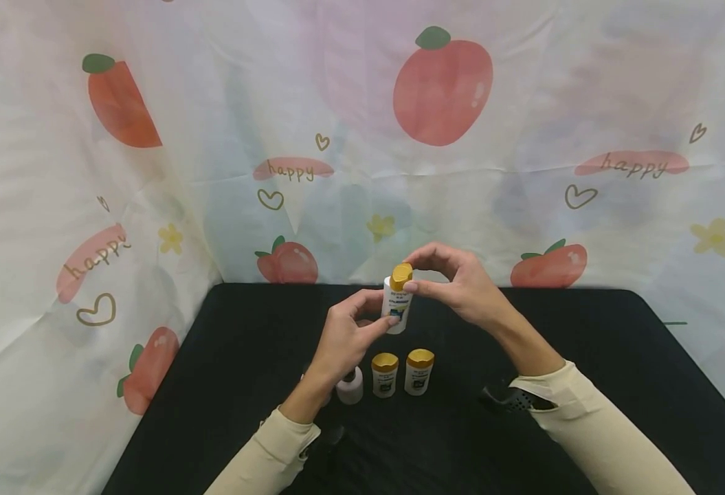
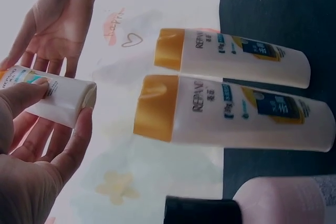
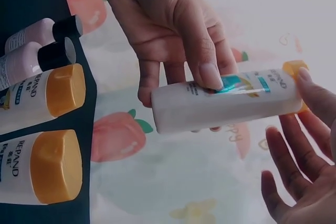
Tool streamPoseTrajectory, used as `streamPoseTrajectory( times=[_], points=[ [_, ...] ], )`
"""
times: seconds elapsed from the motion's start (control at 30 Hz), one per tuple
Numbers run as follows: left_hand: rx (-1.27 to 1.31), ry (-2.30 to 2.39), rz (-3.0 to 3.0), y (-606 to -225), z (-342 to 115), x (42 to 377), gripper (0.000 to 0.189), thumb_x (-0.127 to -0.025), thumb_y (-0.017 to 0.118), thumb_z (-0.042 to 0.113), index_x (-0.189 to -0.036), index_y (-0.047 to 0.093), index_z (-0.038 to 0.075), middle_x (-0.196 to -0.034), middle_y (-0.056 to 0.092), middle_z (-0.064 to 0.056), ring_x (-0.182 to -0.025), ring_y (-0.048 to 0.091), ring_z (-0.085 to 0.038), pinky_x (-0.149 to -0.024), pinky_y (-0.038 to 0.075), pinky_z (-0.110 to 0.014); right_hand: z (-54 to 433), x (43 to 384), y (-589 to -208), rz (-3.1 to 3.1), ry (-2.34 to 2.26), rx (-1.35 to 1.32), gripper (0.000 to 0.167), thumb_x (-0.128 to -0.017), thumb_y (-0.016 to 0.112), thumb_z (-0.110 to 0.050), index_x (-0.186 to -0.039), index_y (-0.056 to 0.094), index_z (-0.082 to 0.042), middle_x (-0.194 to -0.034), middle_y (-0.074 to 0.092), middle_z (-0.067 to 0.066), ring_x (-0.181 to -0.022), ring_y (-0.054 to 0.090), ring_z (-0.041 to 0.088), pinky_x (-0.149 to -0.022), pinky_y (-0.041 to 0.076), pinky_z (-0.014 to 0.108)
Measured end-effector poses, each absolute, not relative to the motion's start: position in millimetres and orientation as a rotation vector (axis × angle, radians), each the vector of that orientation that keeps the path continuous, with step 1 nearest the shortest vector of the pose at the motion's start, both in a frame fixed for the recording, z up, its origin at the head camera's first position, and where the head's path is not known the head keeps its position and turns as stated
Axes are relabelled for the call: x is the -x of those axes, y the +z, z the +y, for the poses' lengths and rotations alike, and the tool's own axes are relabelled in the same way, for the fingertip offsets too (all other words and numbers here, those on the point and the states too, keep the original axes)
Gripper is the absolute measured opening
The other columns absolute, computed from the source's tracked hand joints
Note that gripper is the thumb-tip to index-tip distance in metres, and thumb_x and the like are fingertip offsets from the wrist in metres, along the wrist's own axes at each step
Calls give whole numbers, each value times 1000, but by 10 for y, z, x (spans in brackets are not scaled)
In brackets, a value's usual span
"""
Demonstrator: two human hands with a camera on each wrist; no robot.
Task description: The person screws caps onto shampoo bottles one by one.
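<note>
A white shampoo bottle [image 1: 397, 302] with a gold cap [image 1: 401, 276] is held up above the table, tilted slightly. My left hand [image 1: 345, 335] grips its body, thumb across the front label, as the left wrist view also shows. At the top, my right hand [image 1: 464, 285] pinches the gold cap between thumb and fingers; its other fingers spread loosely in the right wrist view. Two similar bottles, one on the left [image 1: 385, 377] and one on the right [image 1: 420, 373], stand upright on the table below the hands.
Beside them stand pale pink bottles with black caps, one nearer [image 3: 26, 65] and one farther [image 3: 31, 34], partly hidden by the left forearm in the head view. A black table [image 1: 461, 440] lies beneath. Behind it hangs a fruit-printed cloth [image 1: 350, 82].
</note>
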State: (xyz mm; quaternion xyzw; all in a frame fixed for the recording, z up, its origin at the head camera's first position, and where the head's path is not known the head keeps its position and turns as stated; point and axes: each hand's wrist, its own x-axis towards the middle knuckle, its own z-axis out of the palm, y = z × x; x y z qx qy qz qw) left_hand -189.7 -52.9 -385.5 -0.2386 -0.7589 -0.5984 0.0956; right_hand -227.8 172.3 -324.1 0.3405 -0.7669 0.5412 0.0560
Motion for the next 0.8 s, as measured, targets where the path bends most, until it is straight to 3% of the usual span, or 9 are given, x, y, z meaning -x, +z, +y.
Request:
streamPoseTrajectory(
  times=[0.27,0.5,0.8],
  points=[
    [700,-1773,-2254,-3839,-557,1904,38,-89,80,12,-125,69,12,-114,71,-6,-106,70,-19,-83,60,-29,1739,2281,-3222,-2334,1621,-1155,31,-95,70,-3,-124,68,-13,-120,67,4,-128,59,20,-112,43,46],
    [695,-1777,-2251,-3853,-557,1906,37,-89,80,12,-124,69,12,-112,71,-5,-103,70,-19,-82,60,-29,1727,2260,-3212,-2346,1615,-1127,31,-95,71,-5,-124,69,-15,-119,69,2,-122,61,19,-110,43,33],
    [696,-1774,-2247,-3864,-560,1902,37,-89,80,11,-124,69,11,-112,72,-6,-103,70,-19,-81,60,-29,1705,2254,-3234,-2312,1606,-1117,31,-93,72,-3,-123,70,-13,-117,69,3,-119,62,19,-111,42,30]
  ],
)
